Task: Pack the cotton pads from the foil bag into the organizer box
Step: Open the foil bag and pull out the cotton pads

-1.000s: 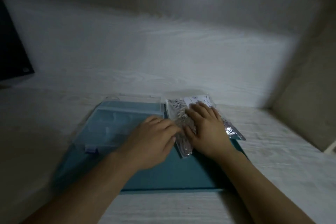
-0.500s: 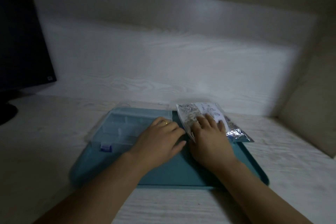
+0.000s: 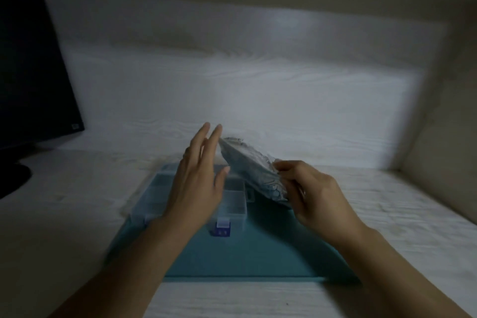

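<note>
My right hand [image 3: 313,193] grips the silvery foil bag [image 3: 251,168] by its near end and holds it tilted in the air, far end up, above the teal tray [image 3: 258,253]. My left hand [image 3: 197,183] is raised just left of the bag with fingers straight, its fingertips close to the bag's upper end; whether they touch is unclear. The clear organizer box [image 3: 232,204] with a blue latch [image 3: 222,228] lies shut on the tray's left half, partly hidden behind my left hand. No cotton pads are visible.
A dark monitor [image 3: 31,72] on its stand occupies the far left of the pale wood-grain desk [image 3: 387,227]. A back panel and a right side wall [image 3: 444,124] close in the desk.
The foil bag lay flat on the tray under my right hand; now my right hand has lifted it, tilted. My left hand rose off the tray and opened beside it.
</note>
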